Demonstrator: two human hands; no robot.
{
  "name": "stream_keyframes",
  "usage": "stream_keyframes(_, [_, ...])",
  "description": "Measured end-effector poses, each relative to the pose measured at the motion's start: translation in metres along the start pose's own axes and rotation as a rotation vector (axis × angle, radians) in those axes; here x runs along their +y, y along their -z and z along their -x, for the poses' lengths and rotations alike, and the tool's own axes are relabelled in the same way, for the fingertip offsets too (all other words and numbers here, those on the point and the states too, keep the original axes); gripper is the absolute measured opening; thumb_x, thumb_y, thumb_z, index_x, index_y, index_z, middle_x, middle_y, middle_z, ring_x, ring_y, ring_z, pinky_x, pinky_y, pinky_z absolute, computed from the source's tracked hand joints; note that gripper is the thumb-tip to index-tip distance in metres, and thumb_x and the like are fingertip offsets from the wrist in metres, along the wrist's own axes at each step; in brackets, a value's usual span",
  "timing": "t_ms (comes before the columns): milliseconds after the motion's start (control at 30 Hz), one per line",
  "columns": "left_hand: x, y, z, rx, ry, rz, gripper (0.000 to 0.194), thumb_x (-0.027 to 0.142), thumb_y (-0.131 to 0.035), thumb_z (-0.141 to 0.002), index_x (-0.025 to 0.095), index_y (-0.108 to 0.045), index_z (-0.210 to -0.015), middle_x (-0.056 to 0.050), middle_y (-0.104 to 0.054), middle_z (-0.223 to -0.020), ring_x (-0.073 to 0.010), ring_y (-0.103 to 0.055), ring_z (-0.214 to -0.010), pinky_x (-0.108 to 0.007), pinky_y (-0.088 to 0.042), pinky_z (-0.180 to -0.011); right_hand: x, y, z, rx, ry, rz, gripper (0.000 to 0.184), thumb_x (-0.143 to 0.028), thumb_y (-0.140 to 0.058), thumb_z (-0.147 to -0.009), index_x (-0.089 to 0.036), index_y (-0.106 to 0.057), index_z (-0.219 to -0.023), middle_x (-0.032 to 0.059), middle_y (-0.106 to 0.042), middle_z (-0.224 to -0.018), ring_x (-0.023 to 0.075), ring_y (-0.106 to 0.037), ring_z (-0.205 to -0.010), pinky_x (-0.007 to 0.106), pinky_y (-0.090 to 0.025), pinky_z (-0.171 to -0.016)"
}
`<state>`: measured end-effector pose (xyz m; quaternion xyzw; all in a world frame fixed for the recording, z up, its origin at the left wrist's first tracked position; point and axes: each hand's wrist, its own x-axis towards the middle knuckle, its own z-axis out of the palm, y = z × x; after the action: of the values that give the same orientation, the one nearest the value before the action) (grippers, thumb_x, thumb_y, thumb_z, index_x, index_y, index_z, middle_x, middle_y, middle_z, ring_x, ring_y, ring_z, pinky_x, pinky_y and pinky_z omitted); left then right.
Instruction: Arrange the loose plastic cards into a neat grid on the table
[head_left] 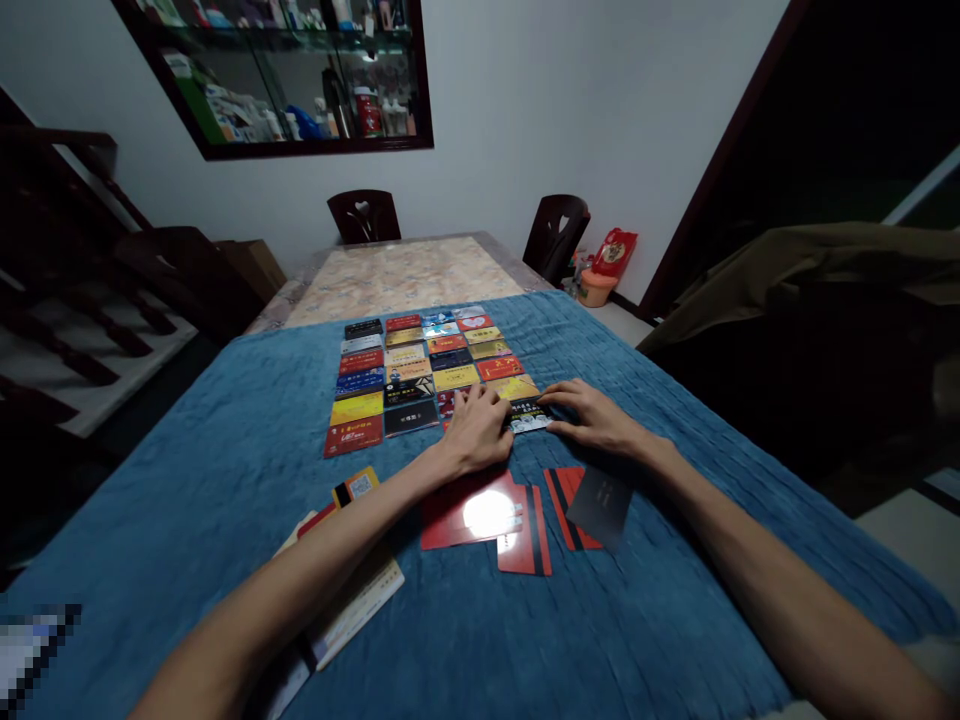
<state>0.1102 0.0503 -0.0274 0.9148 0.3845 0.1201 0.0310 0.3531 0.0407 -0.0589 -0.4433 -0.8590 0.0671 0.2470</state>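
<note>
A black card (530, 416) with white lettering and pictures lies at the near right end of a grid of cards on the blue cloth. My right hand (589, 415) grips its right edge, fingertips at the upper corner and thumb at the lower one. At its left edge is my left hand (480, 425), fingers bent, partly covering a dark red card (446, 403). Several rows of red, yellow, black and blue cards stretch away, among them a yellow card (357, 407). Nearer me lie a large red card (457, 515), striped red cards (537, 530) and a dark grey card (600, 508).
Under my left forearm is a loose pile of cards and papers (364, 605). The blue cloth (675, 600) covers the near part of the marble-patterned table (405, 272). Chairs (555, 238) stand at the far end, with a red bag (615, 252) beyond; a glass-shelved cabinet is in the wall.
</note>
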Motion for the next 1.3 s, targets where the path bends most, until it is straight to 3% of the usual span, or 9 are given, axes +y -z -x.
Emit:
stream_keyframes(833, [0.000, 0.008, 0.002, -0.092, 0.015, 0.033, 0.025, 0.027, -0.057, -0.089, 0.018, -0.071, -0.107, -0.012, -0.064, -0.111, -0.0315, -0.046, -0.117, -0.051, -0.039, -0.095, 0.002, -0.008, 0.001, -0.002, -0.101, 0.019, 0.029, -0.036, -0.060, -0.088, -0.022, -0.072, -0.111, 0.0100, -0.068, -0.110, 0.0273, -0.060, -0.101, 0.043, -0.049, -0.089])
stream_keyframes(1000, [-0.015, 0.021, 0.016, -0.039, 0.019, 0.071, 0.024, 0.026, -0.056, -0.090, 0.018, -0.071, -0.106, -0.012, -0.064, -0.113, -0.0300, -0.045, -0.118, -0.050, -0.038, -0.095, 0.003, -0.010, 0.002, 0.001, -0.113, 0.011, 0.031, -0.038, -0.059, -0.089, -0.022, -0.071, -0.111, 0.0109, -0.067, -0.112, 0.0283, -0.061, -0.103, 0.045, -0.050, -0.091])
stream_keyframes(1300, [-0.055, 0.044, 0.065, 0.054, 0.101, 0.098, 0.020, 0.022, -0.060, -0.087, 0.018, -0.073, -0.103, -0.010, -0.068, -0.107, -0.0305, -0.046, -0.117, -0.052, -0.039, -0.097, -0.001, -0.006, 0.003, 0.031, -0.072, 0.050, 0.032, -0.041, -0.059, -0.088, -0.022, -0.071, -0.111, 0.0111, -0.068, -0.111, 0.0281, -0.061, -0.100, 0.045, -0.051, -0.088])
